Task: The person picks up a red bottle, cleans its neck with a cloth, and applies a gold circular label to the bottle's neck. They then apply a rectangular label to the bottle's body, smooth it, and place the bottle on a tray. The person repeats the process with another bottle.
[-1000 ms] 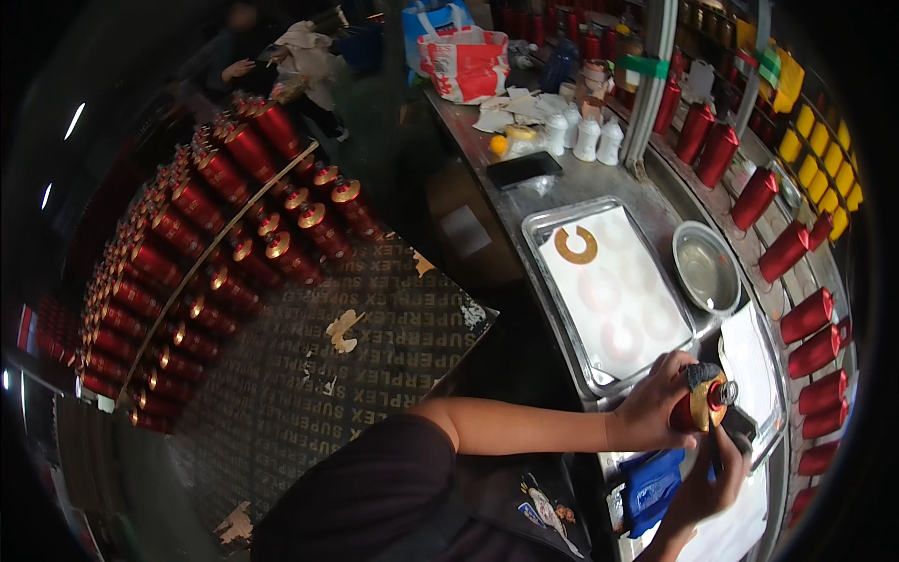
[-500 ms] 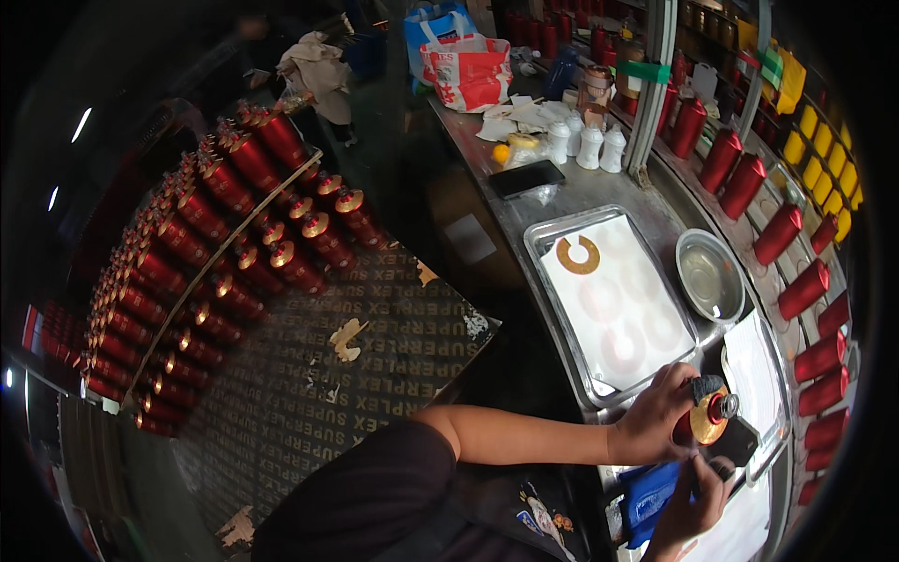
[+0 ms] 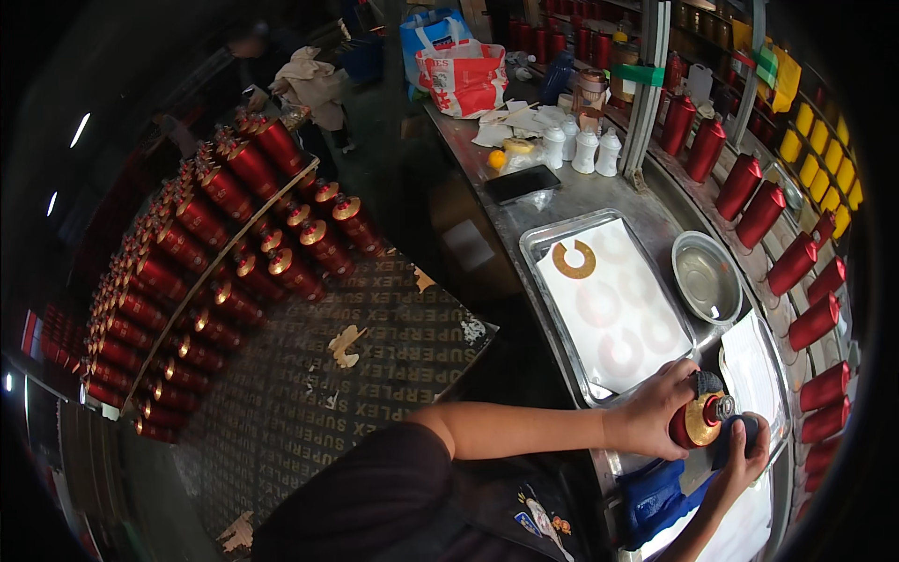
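My left hand (image 3: 646,412) is closed around a red bottle with a gold shoulder (image 3: 696,423) and a silvery threaded neck. A dark covering shows on one of its fingertips. Close by on the right, my right hand (image 3: 746,457) pinches a dark, flat pad (image 3: 729,438) against or just beside the gold shoulder; contact is hard to make out. Below the hands lies a crumpled blue cloth (image 3: 651,496). Beyond them, a metal tray (image 3: 531,245) bears a white sheet with one gold C-shaped label (image 3: 573,260) and faint ring marks.
A metal bowl (image 3: 709,276) stands right of the tray, near white papers (image 3: 749,361). Red bottles (image 3: 791,264) line a curved track at right. Farther back are a phone (image 3: 522,184), white bottles (image 3: 584,150) and bags (image 3: 461,80). At left, a rack holds many gold-topped red bottles (image 3: 225,192).
My right hand has risen from below the bottle to its right side with the dark pad. The bottle's neck has dipped slightly. Red bottles on the track have shifted along.
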Demonstrator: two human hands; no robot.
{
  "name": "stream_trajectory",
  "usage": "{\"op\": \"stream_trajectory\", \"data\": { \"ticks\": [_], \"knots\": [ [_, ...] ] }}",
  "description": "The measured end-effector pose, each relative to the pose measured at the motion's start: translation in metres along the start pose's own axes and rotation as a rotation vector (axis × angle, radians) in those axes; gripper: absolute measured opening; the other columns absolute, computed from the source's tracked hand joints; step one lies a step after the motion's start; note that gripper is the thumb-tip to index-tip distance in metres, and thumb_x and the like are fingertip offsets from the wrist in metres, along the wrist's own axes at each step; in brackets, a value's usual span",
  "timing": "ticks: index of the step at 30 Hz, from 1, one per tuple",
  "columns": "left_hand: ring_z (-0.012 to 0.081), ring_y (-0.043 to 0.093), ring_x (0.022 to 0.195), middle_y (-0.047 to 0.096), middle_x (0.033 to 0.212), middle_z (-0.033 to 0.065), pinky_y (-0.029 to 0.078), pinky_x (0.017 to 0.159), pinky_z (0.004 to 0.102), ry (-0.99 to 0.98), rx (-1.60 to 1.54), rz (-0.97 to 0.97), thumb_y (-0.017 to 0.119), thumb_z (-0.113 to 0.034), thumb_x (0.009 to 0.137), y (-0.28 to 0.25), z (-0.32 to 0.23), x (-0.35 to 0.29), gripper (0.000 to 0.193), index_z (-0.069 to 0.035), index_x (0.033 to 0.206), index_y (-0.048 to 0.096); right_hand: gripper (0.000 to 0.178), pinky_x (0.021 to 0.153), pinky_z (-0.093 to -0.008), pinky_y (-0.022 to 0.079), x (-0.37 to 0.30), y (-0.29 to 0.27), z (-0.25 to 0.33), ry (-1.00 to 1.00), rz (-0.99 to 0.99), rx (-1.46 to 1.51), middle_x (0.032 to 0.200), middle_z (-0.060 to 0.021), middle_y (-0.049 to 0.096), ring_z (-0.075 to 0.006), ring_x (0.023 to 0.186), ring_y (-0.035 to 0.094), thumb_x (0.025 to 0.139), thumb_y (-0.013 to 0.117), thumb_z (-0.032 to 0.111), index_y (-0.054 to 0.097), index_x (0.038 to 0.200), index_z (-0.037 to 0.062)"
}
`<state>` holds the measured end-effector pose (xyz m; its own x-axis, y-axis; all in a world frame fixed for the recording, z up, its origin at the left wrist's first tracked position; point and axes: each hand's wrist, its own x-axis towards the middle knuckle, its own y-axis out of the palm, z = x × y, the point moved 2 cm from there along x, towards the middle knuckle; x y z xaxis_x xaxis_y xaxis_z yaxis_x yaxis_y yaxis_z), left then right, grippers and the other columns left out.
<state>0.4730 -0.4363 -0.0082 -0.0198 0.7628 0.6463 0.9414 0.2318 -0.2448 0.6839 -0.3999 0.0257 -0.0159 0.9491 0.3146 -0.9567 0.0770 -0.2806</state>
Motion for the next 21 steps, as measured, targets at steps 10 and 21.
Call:
{"op": "stream_trajectory", "data": {
  "ticks": [10, 21],
  "knots": [
    [0.0403, 0.048, 0.125, 0.047, 0.130, 0.0167, 0.043, 0.107, 0.0455, -0.001, -0.012, 0.128, 0.093, -0.016, 0.054, -0.019, -0.018, 0.003, 0.091, -0.011, 0.133, 0.049, 0.025, 0.084, -0.0268, 0.047, -0.034, -0.009, 0.028, 0.016, 0.021, 0.043, 0.097, -0.0069, 0.063, -0.0149, 0.089, 0.060, 0.086, 0.073, 0.017, 0.065, 0.101, -0.0012],
    [0.0338, 0.054, 0.124, 0.052, 0.131, 0.0184, 0.043, 0.108, 0.0417, -0.234, -0.268, 0.382, 0.093, -0.023, 0.058, -0.017, 0.002, 0.019, 0.089, -0.004, 0.134, 0.053, 0.022, 0.069, -0.0241, 0.049, 0.017, 0.007, 0.027, 0.038, 0.013, -0.010, 0.081, -0.0020, 0.067, -0.0096, 0.074, 0.061, 0.083, 0.078, 0.016, 0.070, 0.097, 0.0003]
  ]
}}
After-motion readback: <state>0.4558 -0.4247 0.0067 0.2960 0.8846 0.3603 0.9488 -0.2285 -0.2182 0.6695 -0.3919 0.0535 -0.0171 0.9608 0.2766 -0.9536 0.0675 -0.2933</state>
